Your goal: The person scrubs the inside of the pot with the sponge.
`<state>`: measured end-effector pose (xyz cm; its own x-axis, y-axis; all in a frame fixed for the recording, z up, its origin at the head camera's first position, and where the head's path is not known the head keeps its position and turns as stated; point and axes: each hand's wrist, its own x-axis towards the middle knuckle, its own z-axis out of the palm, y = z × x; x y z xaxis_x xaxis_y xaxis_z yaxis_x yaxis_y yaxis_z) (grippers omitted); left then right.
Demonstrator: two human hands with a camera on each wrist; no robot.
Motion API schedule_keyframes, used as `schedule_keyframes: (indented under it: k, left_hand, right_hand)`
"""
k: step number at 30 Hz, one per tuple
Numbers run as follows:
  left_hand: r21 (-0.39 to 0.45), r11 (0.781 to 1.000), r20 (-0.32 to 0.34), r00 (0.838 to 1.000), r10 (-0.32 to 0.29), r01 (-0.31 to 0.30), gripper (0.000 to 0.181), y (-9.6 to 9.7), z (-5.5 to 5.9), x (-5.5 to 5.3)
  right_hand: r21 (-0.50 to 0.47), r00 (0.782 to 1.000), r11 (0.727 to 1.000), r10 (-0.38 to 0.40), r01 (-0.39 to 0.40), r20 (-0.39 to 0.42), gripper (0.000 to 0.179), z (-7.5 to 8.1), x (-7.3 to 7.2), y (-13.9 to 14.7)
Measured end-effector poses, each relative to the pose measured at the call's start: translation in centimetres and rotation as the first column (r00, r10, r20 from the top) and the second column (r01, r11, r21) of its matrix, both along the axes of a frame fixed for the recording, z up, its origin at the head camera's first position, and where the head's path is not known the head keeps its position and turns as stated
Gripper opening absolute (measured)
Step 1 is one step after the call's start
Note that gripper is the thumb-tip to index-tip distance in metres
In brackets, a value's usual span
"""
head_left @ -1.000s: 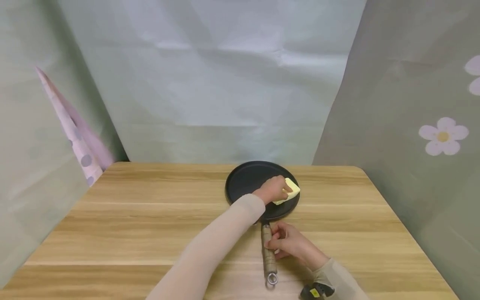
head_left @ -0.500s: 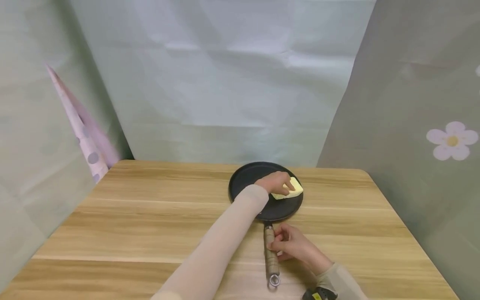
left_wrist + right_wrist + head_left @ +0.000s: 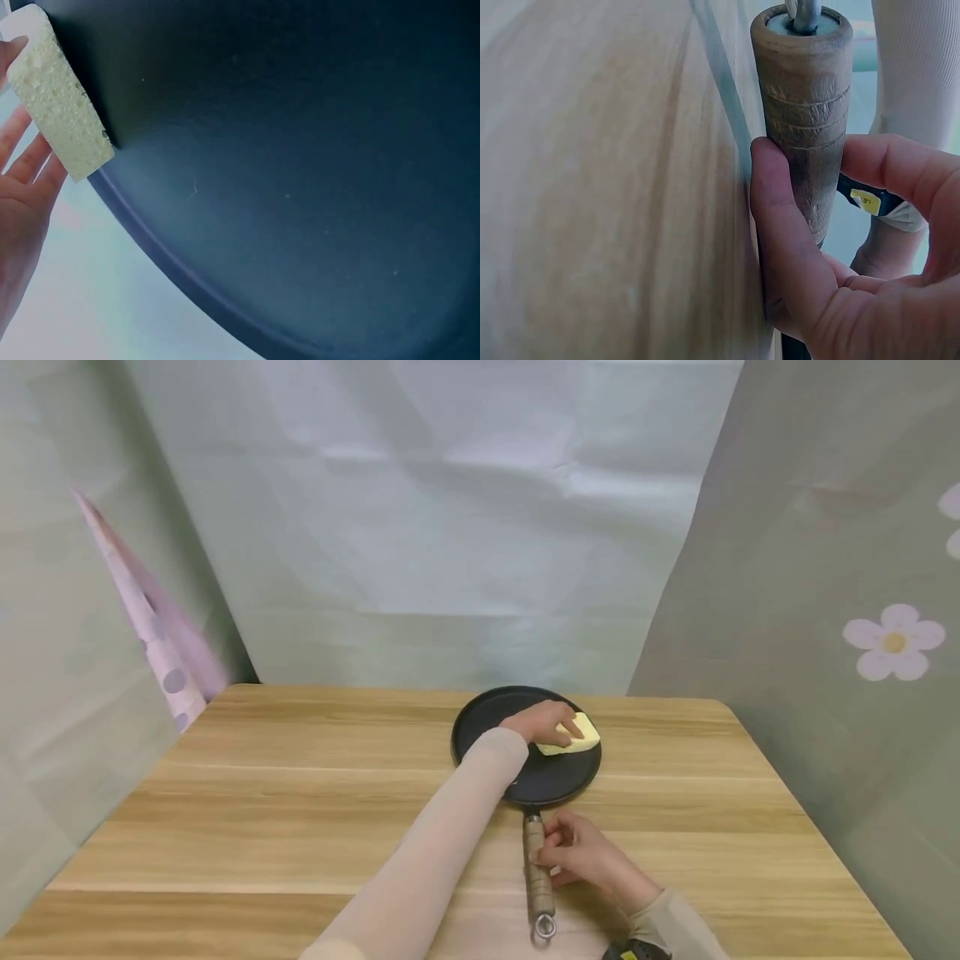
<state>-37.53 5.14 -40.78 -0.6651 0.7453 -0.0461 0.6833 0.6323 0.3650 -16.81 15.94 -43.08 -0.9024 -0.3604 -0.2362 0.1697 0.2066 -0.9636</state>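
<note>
My left hand (image 3: 537,724) reaches over a round black frying pan (image 3: 555,783) and grips a pale yellow sponge (image 3: 583,740) by its side, close to the pan's right rim. In the left wrist view, the thumb lies on one face of the porous sponge (image 3: 64,109) and the other fingers spread along the opposite one; its long edge meets the dark pan surface (image 3: 300,172). With thumb and fingers, my right hand (image 3: 588,857) pinches the pan's brown wooden handle (image 3: 539,885), which points towards me. The right wrist view shows the handle (image 3: 810,97) between thumb and fingers.
The pan rests on a wood-grain table (image 3: 300,827), near its far edge. Behind and beside the table hang pale grey-green sheets (image 3: 465,527). A metal ring (image 3: 544,927) ends the handle. A dark wristband (image 3: 636,952) sits by the right sleeve.
The left hand has slid the sponge a little farther from the handle across the pan, turning it slightly. The right hand keeps its hold on the handle. The head view has shifted slightly.
</note>
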Motion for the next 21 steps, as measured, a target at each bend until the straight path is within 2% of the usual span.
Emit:
schedule_keyframes:
  k: [5,12,21]
  left_hand:
    - [0.029,1.000,0.009,1.000,0.011,-0.011,0.033,-0.21,-0.09,-0.13]
    - [0.013,0.999,0.023,0.998,0.053,-0.053,0.032,-0.38,-0.25,-0.48]
    - [0.011,0.994,0.009,0.994,0.110,-0.110,0.031,-0.38,0.35,-0.64]
  right_hand:
    - [0.005,1.000,1.000,-0.005,0.005,0.000,0.033,-0.03,0.04,0.03]
    - [0.001,1.000,1.000,0.007,-0.007,0.004,0.032,0.05,0.10,0.06]
    - [0.014,1.000,1.000,-0.016,0.015,0.014,0.033,0.14,0.10,-0.05]
